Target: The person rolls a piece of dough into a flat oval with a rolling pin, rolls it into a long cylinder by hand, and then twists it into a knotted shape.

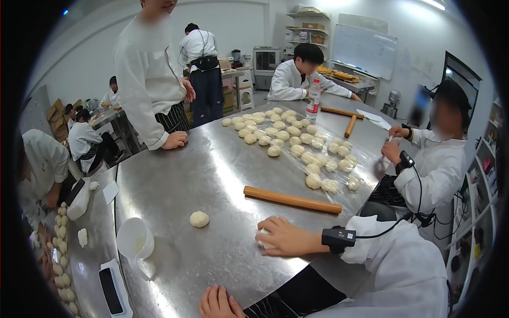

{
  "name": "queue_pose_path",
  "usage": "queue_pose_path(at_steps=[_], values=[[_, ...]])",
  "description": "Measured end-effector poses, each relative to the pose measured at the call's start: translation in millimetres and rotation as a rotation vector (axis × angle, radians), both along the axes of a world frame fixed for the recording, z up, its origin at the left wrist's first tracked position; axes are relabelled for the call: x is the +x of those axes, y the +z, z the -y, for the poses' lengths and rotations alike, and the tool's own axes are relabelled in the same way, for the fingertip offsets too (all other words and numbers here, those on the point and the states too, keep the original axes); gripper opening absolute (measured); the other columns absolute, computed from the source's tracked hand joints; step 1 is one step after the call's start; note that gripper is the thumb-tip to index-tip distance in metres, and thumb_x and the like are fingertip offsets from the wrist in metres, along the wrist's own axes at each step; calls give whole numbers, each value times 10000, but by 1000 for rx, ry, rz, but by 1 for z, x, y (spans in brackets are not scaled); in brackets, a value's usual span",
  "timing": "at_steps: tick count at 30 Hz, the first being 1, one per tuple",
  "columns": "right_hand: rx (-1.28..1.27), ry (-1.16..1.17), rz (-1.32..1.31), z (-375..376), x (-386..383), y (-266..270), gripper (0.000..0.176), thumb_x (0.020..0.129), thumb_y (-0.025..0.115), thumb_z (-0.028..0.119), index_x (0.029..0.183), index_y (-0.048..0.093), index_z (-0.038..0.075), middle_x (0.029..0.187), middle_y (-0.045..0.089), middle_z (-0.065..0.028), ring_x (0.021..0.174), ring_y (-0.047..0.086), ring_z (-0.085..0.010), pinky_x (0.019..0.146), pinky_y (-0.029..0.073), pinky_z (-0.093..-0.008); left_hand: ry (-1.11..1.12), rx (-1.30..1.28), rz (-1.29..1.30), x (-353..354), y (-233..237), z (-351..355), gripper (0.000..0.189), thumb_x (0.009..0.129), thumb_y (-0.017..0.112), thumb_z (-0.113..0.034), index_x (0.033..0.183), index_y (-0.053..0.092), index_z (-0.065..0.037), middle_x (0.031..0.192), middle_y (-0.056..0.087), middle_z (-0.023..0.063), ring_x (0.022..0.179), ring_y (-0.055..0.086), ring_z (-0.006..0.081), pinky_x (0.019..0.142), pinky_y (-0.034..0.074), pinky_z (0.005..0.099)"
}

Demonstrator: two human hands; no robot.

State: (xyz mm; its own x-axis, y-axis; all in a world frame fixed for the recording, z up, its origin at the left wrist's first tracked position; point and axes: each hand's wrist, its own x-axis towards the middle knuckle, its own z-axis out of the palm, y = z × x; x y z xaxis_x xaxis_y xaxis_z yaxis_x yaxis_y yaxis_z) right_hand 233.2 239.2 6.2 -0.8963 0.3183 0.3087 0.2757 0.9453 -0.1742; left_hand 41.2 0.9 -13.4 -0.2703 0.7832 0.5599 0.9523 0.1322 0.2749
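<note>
My right hand (286, 236) is cupped over a dough ball (264, 243) on the steel table (175, 180); only a pale bit of the dough shows beneath the fingers. At the near table edge, my left hand (218, 303) lies with its fingers flat on the metal, holding nothing. A single round dough ball (199, 219) sits by itself to the left of my right hand. Just beyond that hand lies a wooden rolling pin (292, 200). Farther back, many dough balls (282, 135) are spread out, part of them under clear plastic film (344, 193).
On the left stand a white plastic jug (135, 238) and a phone (110, 290). A water bottle (313, 99) is upright behind the dough, near two more rolling pins (350, 126). Co-workers are around the table, one resting a fist (175, 140) on it.
</note>
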Motion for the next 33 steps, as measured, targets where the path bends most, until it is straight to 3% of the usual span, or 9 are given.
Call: queue_pose_path(at_steps=[1,5,8,11,15,24,29,32,33], values=[[59,-45,15,-13,-2,2,372,905,673,345,1120,531,77,1100,514,-139,1040,499,-320,879,436,-411,-6,12,18,-1,-1,0,297,912,590,-181,1176,642,-55,1208,622,142,1091,578,361,934,448,462],[-512,-2,259,-31,18,32,435,925,663,398,1170,526,65,1073,550,-124,948,565,-289,822,482,-394,35,-3,46,1,-7,2,291,898,580,-149,1162,649,-49,1216,623,144,1096,575,366,932,448,464],[-700,-2,16,-69,27,50,371,894,672,271,1163,543,51,1064,583,-107,961,591,-252,824,483,-361,48,3,27,4,0,-2,282,883,575,-125,1136,659,-37,1200,631,145,1090,578,370,934,449,464],[-794,-342,-132,-138,23,60,372,850,640,176,1181,545,37,1012,594,-86,928,571,-198,805,474,-333,47,36,49,5,1,-4,274,870,578,-114,1113,667,-23,1180,639,153,1076,583,377,936,449,468],[-1025,-543,-339,-213,13,13,337,837,622,149,1130,546,1,1004,597,-111,915,562,-196,795,467,-326,75,20,2,4,2,-4,265,863,576,-102,1093,673,-15,1167,644,162,1056,587,386,935,451,473],[370,-577,133,-227,36,-8,176,834,557,25,1009,553,13,972,591,-202,948,605,-361,800,505,-424,67,32,-10,4,-2,-1,271,863,568,-101,1097,671,-13,1158,640,173,1050,589,387,924,459,477],[689,-631,396,-220,28,-8,167,767,635,100,920,609,38,993,571,-124,993,580,-266,746,524,-313,52,17,8,-1,2,3,273,865,567,-104,1106,660,-18,1162,637,167,1053,592,386,918,465,478],[943,-654,420,-227,30,-19,179,759,640,113,919,648,34,1003,570,-122,993,572,-261,715,530,-296,59,20,-9,-2,0,3,267,867,572,-110,1105,655,-20,1164,637,163,1059,596,379,911,472,475],[838,-745,522,-204,19,-4,179,755,638,121,906,689,39,1021,574,-125,1007,567,-260,729,524,-332,58,25,-1,-2,-2,3,264,868,574,-113,1102,656,-20,1163,638,162,1060,597,376,909,474,473]])
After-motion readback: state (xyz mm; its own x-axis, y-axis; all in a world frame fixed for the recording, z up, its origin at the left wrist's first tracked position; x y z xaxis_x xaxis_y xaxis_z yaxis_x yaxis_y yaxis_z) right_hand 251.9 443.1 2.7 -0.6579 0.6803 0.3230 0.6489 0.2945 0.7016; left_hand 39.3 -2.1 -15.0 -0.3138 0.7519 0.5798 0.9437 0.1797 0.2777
